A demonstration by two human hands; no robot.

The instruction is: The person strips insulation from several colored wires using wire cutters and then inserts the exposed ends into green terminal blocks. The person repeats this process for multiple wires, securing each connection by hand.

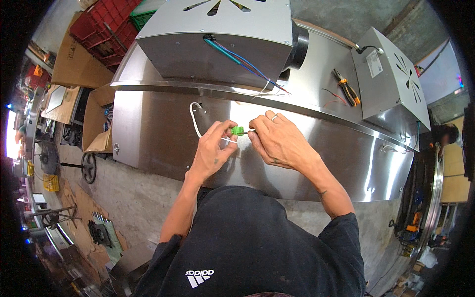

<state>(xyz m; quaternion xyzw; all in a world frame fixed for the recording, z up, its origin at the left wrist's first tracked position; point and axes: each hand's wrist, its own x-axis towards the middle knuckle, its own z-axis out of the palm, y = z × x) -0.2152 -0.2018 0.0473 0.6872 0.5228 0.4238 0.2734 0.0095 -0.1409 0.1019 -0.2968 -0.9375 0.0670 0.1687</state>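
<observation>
A small green terminal connector (pixel 238 130) is pinched between the thumb and fingers of my left hand (pixel 216 143). The white cable (pixel 193 119) loops out of the metal panel and runs to that hand. My right hand (pixel 280 138) is closed around a small screwdriver (pixel 249 132). Only its thin dark shaft shows, meeting the connector's right side; the handle is hidden in my palm. Both hands are over the shiny stainless-steel panel (pixel 153 123), close together.
Behind the panel stands a grey metal box (pixel 213 59) with blue and green wires (pixel 237 58) hanging from it. Orange-handled pliers (pixel 348 88) lie to its right, near a second vented box (pixel 391 79). Cardboard boxes (pixel 81 59) and a red crate (pixel 104 32) are at left.
</observation>
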